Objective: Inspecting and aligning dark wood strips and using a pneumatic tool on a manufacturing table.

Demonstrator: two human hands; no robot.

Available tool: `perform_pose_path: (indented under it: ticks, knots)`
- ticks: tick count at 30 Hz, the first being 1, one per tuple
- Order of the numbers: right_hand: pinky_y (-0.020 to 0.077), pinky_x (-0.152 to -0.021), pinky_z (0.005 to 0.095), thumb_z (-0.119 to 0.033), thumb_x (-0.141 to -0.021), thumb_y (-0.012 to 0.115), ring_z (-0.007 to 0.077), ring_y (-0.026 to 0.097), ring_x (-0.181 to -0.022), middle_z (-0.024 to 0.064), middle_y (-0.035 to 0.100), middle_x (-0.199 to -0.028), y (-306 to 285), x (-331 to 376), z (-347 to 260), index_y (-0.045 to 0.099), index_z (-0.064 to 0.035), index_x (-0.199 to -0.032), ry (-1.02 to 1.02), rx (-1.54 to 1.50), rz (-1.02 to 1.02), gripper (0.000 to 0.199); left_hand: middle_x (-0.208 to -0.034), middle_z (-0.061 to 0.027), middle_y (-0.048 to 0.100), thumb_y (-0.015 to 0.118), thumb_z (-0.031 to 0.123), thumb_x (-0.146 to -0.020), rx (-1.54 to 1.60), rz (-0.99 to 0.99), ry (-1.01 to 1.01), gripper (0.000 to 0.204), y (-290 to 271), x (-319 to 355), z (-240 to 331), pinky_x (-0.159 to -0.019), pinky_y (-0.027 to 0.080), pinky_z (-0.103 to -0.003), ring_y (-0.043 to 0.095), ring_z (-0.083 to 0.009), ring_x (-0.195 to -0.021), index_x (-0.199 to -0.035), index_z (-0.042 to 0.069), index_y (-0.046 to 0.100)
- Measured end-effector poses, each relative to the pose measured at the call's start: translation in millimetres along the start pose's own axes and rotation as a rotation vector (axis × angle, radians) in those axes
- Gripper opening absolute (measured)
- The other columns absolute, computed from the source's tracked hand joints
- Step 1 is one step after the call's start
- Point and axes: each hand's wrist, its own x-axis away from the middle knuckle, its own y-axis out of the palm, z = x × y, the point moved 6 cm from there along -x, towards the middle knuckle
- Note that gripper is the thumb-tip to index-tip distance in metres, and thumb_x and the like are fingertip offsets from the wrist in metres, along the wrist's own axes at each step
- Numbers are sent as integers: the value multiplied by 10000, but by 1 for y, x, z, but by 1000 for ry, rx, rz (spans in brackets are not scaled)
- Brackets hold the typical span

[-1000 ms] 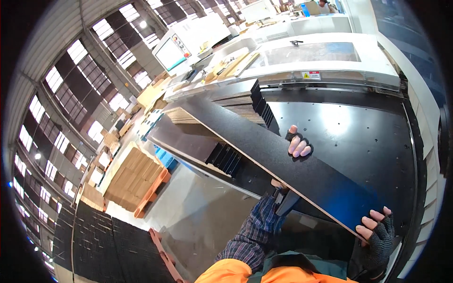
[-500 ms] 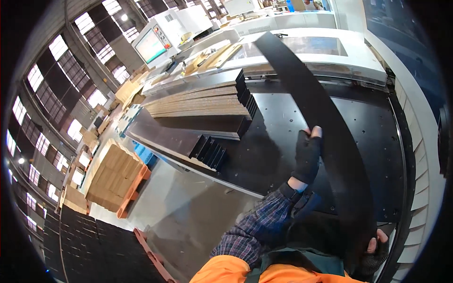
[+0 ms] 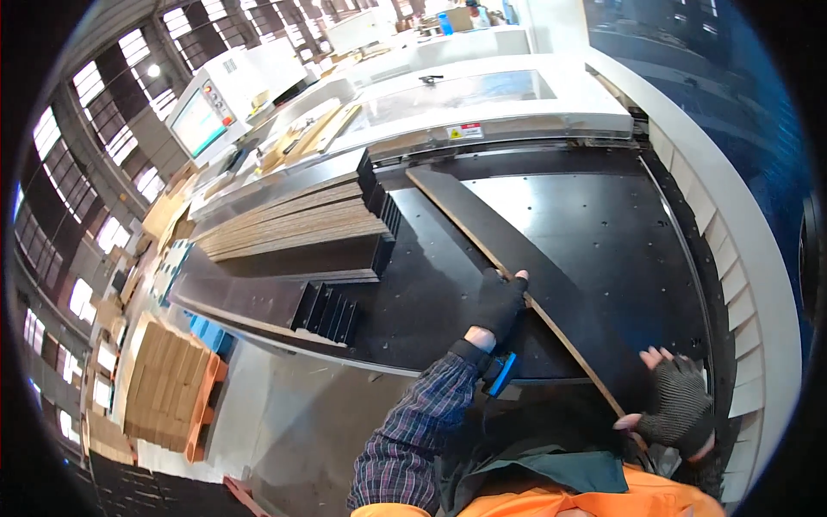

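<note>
A long dark-faced board [image 3: 538, 276] with a pale brown edge slants across the black, hole-dotted table [image 3: 612, 211] in front of me. My left hand [image 3: 504, 303], in a black fingerless glove, grips its left edge about midway along. At the near end, my right hand [image 3: 679, 403], in a ribbed dark glove, holds the board with the thumb at the left edge and the fingers over the right side. Whether the board's whole underside touches the table I cannot tell. Left of it, several similar boards [image 3: 301, 211] lie in a fanned stack, with shorter-looking stepped ones [image 3: 250, 297] nearer me.
A white machine bed [image 3: 568, 121] runs behind the table, with wooden strips [image 3: 306, 133] on it. A control screen [image 3: 198, 125] stands at the far left. Stacked panels [image 3: 164, 388] rest on an orange pallet [image 3: 207, 405]. A slatted machine side [image 3: 719, 267] borders the right.
The board has come down from a raised, steep pose to a flatter one over the table. My right hand now shows more fully at its near end. The view has shifted right.
</note>
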Motion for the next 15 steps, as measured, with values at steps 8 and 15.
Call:
perform_pose_path:
  ticks: [8,15]
  knots:
    - [391,-1077,497,-452,-722,755,432,486,-1280,295,493,-1387,26,-76,24,482,-25,-1385,-40,8,-158,835,-953,-220,642,593,294,-984,352,-201,-192,342,1,-11,-6,-684,598,-321,685,-254,-796,-1086,-22,510]
    - [382,-1069,504,-369,-873,639,348,535,-1258,140,529,-1411,43,-161,88,493,-116,-1392,-102,229,129,596,-1260,-226,565,639,198,-904,-729,-12,623,339,-25,-54,58,-987,480,-456,551,-405,-1205,-1207,67,561]
